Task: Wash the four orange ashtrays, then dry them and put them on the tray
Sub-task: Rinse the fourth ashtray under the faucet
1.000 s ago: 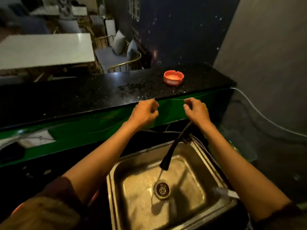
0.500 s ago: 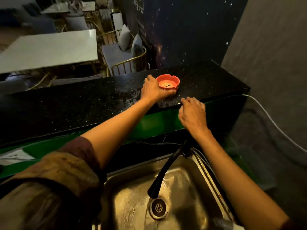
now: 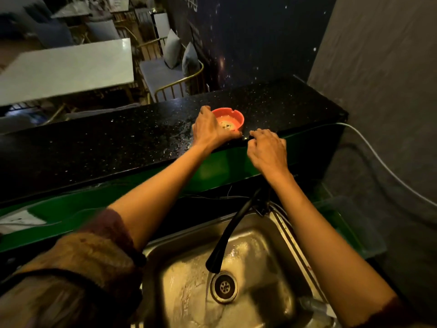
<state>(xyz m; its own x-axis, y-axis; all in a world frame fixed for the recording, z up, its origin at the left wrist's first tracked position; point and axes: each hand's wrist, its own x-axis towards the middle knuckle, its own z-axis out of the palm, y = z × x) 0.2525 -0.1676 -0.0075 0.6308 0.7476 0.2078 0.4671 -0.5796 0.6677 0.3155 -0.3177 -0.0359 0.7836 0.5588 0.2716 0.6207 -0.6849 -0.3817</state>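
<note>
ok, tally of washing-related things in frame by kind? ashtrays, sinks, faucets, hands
Orange round ashtray, on the black speckled counter: 1
Stainless steel sink: 1
Black curved faucet: 1
Bare hands, left hand gripping the ashtray, right hand at the counter edge: 2
Total: 5
The other three ashtrays and the tray are not in view.

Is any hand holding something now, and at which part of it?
The left hand grips the orange ashtray by its left and near rim, on the counter. The right hand holds nothing.
</note>
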